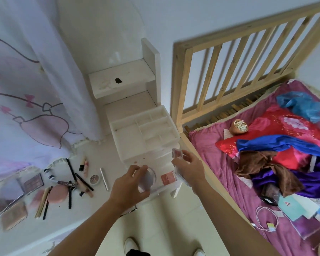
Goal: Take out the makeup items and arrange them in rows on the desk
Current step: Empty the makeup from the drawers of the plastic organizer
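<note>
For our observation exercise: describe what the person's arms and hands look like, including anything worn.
The left hand and right hand show no gloves, rings, watch or bracelet. Both arms are bare up to the frame's edge, with no sleeves in view.

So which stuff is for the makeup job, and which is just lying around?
For the job: white plastic drawer organiser, round clear compact in left hand, clear square case in right hand, pink round puff.
Just lying about: blue crumpled bag, brown cloth, brown bowl of cotton swabs.
</note>
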